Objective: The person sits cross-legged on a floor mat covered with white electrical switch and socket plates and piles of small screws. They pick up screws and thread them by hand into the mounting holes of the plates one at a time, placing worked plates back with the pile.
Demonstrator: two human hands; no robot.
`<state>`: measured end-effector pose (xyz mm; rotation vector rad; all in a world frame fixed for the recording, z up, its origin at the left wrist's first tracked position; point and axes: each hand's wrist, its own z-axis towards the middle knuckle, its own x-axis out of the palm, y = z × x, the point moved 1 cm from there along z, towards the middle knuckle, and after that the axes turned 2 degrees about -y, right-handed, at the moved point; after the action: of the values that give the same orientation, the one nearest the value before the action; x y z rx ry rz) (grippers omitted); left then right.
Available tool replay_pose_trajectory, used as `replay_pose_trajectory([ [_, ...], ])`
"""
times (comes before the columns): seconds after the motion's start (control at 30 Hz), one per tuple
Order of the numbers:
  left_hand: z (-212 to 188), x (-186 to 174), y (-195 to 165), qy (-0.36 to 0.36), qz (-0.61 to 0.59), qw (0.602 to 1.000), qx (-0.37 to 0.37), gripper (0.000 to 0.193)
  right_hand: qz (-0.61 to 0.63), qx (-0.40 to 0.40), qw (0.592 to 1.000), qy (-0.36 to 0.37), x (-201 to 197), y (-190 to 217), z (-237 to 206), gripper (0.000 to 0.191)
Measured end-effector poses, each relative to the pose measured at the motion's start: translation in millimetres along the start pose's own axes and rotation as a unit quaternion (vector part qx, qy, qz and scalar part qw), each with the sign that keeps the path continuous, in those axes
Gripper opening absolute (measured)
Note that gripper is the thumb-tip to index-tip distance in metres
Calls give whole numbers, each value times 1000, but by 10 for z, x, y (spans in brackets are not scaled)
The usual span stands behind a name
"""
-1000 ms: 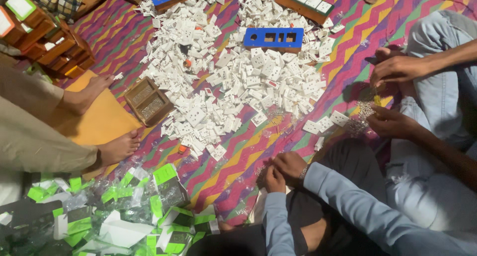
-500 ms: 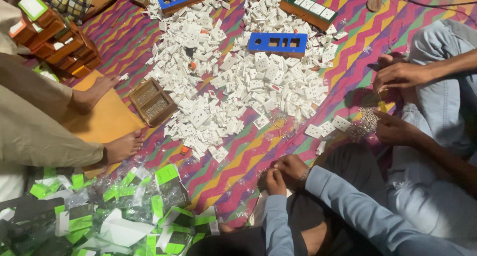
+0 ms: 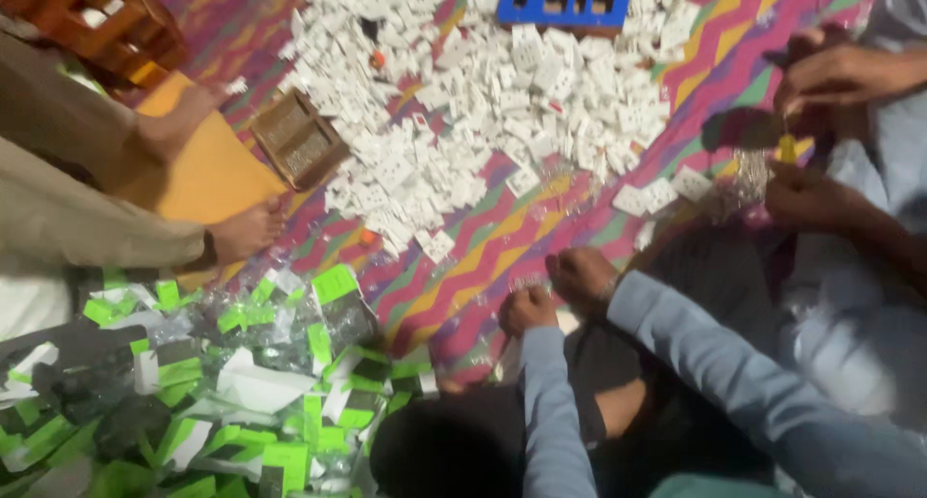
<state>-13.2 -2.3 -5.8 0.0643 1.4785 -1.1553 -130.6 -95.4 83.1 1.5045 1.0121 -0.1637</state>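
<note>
On the floor, seated at the near edge of a zigzag-striped mat (image 3: 463, 276) in pink, green and yellow.

- My left hand (image 3: 526, 310): clenched, knuckles up, low over the mat, blue sleeve behind it. I cannot tell whether anything is inside the fist.
- My right hand (image 3: 579, 274): also curled shut, just beside the left and a little further out. What it may be pinching is too small and blurred to make out.
- Pile of small white plastic pieces (image 3: 502, 102): spread wide across the middle of the mat, ahead of both hands and apart from them. Its nearest strays lie to the left of my hands.
- Loose white pieces (image 3: 661, 194): a few, to the right of the pile, near a patch of crinkled clear wrap (image 3: 744, 184).
- Blue frame (image 3: 565, 2): long, with square holes, lying at the far side of the pile.
- Brown tray (image 3: 299, 139): shallow, two compartments, touching the pile's left edge.
- Orange sheet (image 3: 208, 174): flat, left of the tray.
- Heap of clear packets with green labels (image 3: 241, 392): at my lower left, off the mat's corner.
- Orange-brown boxes (image 3: 106, 25): stacked at the far left.
- Another person's hands (image 3: 840, 73): at the right, held close together around a small yellow item (image 3: 787, 148).
- A third person's bare foot (image 3: 246, 229): at the left, resting by the orange sheet.
</note>
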Motion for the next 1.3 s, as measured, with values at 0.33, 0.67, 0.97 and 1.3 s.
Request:
replay_pose_trajectory([
  [0.33, -85, 151, 142, 56, 43, 995, -76, 34, -33, -109, 993, -24, 259, -319, 194, 12],
  [0.67, -59, 271, 272, 31, -52, 988, -144, 38, 17, -130, 988, -79, 320, -228, 469, 23],
  [0.97, -95, 357, 256, 6, -171, 979, -108, 22, -93, -165, 971, -148, 402, -119, 597, 8],
  [1.3, -1, 369, 113, -1, -269, 959, 94, 25, 317, 22, 946, 59, 463, -311, 390, 19],
])
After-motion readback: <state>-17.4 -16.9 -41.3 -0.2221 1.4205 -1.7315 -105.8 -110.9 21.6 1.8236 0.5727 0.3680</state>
